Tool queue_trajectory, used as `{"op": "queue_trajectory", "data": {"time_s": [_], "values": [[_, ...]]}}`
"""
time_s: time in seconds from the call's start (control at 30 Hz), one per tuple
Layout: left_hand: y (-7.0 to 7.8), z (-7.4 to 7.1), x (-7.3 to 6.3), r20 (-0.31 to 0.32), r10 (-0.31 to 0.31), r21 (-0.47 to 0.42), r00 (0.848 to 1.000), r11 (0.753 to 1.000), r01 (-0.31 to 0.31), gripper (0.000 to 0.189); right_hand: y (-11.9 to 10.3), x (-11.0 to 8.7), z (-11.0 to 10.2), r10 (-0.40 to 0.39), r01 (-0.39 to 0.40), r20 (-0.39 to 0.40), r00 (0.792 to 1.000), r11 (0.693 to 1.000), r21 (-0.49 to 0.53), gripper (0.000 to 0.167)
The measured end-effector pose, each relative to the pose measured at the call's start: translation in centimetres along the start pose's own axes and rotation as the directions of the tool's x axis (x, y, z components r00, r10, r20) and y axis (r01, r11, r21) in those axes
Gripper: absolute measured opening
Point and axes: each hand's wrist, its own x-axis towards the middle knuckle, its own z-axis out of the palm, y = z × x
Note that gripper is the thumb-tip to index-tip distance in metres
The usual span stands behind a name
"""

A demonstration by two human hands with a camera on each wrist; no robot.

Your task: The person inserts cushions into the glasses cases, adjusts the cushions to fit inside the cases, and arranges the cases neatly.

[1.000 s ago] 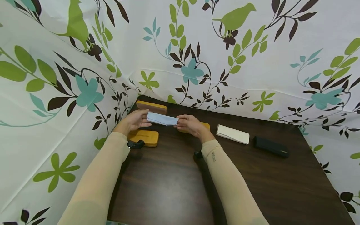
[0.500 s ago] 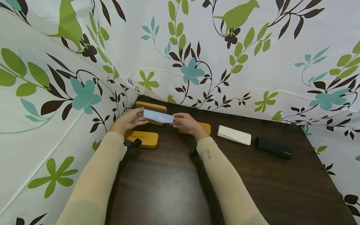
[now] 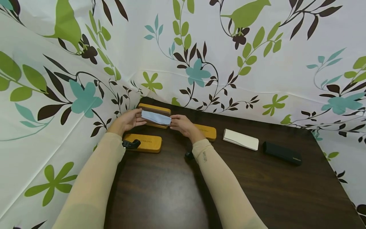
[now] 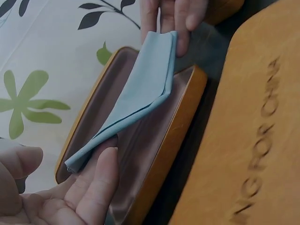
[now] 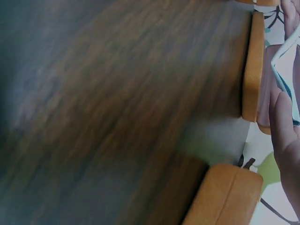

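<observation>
A folded light-blue glasses cloth spans both hands above an open orange glasses case with a brownish lining. My left hand holds the cloth's left end. In the left wrist view its fingers lie at the cloth's near tip, and the thumb stands apart from it. My right hand holds the other end by its fingertips. The cloth overlaps the case's opening in the left wrist view. In the right wrist view only part of the cloth shows, at the edge.
A closed orange case with lettering lies close below my left hand. Another orange case sits partly behind my right wrist. Farther right on the dark wooden table are a white case and a black case. Patterned fabric walls the back and left.
Both hands have shifted left with the cloth, from beside the open case to over it. In the head view, the closed cases to the right now appear slightly farther right.
</observation>
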Motion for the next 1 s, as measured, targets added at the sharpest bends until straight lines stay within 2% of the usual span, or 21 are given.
{"op": "queue_trajectory", "data": {"time_s": [0.17,0.37,0.6,0.73,0.8,0.83,0.87,0.9,0.93,1.0], "values": [[0.0,-0.3,0.1,-0.016,-0.019,0.023,1.000,1.000,0.020,0.057,0.6,0.4,0.5,0.032,-0.032,0.012,0.999,0.999,-0.003,0.045],[0.2,-0.6,-0.2,-0.031,-0.028,0.031,0.999,0.999,0.029,0.065,0.7,0.5,0.9,0.032,-0.032,0.009,0.999,0.999,-0.014,0.045],[0.4,-1.1,-0.2,-0.080,-0.026,0.041,0.996,0.999,0.030,0.063,0.1,0.3,1.1,0.006,-0.005,0.013,1.000,0.999,-0.045,0.051],[0.2,-1.1,-0.1,-0.083,0.001,0.141,0.997,0.990,0.011,0.061,-0.2,0.1,1.2,-0.020,0.021,0.007,1.000,0.995,-0.102,0.051],[0.1,-1.0,-0.1,-0.099,0.024,0.242,0.995,0.970,0.000,0.061,-0.2,0.2,1.3,-0.035,0.037,0.013,0.999,0.979,-0.198,0.049],[0.1,-0.9,-0.2,-0.109,0.042,0.304,0.993,0.952,-0.007,0.061,-0.1,0.2,1.5,-0.047,0.051,0.021,0.999,0.961,-0.272,0.048],[0.0,-0.8,-0.2,-0.123,0.062,0.368,0.990,0.930,-0.013,0.061,0.0,0.3,1.6,-0.063,0.070,0.030,0.998,0.929,-0.363,0.047],[0.0,-0.8,-0.2,-0.136,0.086,0.430,0.987,0.903,-0.019,0.060,0.1,0.4,1.8,-0.083,0.094,0.045,0.996,0.882,-0.463,0.046],[0.0,-0.7,-0.3,-0.147,0.111,0.487,0.983,0.873,-0.025,0.058,0.3,0.5,2.0,-0.100,0.118,0.063,0.993,0.819,-0.562,0.045],[-0.1,-0.5,-0.4,-0.158,0.151,0.574,0.976,0.818,-0.033,0.054,0.6,0.7,2.5,-0.142,0.170,0.103,0.985,0.642,-0.748,0.043]]}}
